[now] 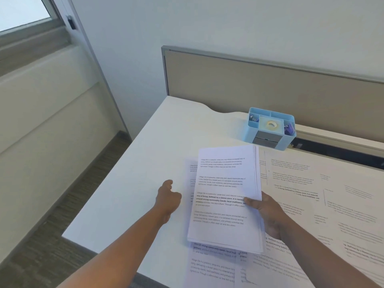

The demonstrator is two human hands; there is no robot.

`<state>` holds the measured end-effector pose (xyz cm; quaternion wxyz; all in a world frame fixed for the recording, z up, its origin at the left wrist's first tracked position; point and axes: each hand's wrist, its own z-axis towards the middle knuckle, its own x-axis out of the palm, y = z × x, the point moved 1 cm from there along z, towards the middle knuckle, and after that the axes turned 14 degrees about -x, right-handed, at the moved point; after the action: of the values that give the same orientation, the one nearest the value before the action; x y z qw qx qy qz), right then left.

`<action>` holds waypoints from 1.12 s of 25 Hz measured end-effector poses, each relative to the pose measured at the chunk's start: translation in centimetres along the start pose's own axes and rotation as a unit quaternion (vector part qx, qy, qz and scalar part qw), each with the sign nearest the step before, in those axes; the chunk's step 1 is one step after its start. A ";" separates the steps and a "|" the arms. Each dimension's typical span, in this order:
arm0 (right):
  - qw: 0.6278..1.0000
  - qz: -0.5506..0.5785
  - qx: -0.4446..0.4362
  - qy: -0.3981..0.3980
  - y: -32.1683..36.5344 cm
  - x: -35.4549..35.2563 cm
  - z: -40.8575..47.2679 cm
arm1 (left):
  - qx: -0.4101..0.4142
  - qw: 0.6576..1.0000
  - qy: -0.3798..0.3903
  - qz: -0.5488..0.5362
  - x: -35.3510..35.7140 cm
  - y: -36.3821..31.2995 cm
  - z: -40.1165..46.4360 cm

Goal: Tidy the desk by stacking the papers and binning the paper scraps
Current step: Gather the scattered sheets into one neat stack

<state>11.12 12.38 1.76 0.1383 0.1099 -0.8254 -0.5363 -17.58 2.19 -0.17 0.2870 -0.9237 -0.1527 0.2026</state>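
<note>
Stack (225, 196) of printed sheets, held just above the desk (145, 163), near the desk's left end and in front of the blue organiser (270, 129). Pinched at its right edge by the right hand (268, 213), thumb on top, fingers hidden beneath. Edges not yet flush: several sheet borders fanned along the right side, one sheet peeking out at the left. White pages, blocks of small black text, some lines bold; thin, floppy, likely to sag if gripped at one edge only. Left hand (168, 198) just left of the stack, fingers loosely curled, holding nothing, apparently close to the left edge though contact cannot be told. More loose sheets (311, 183) spread to the right of the stack and underneath it toward the near edge. No scraps or bin in view. Step in hand, by judgement: gathering and squaring the pile. Best done with both hands, one on each long edge, tapping the short edge on the desk to align, then laying the next loose sheet on top. Risk: sheets slipping out sideways from a one-sided pinch.
</note>
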 end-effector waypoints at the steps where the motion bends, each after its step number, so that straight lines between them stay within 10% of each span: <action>1: 1.000 -0.007 0.002 -0.007 -0.3 -0.4 0.2 | -0.013 1.000 0.008 0.000 0.2 0.1 0.2; 17: 0.999 0.004 0.044 -0.013 -3.3 -5.7 5.6 | -0.114 0.993 -0.039 -0.022 4.4 0.2 5.6; 28: 0.997 0.051 0.063 0.014 -2.6 -6.5 9.0 | -0.010 0.992 -0.123 0.007 7.7 -5.9 3.7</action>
<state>14.16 21.16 -4.84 0.1692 0.0836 -0.8603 -0.4735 -13.61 11.64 -1.69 0.2550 -0.8957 -0.1829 0.3151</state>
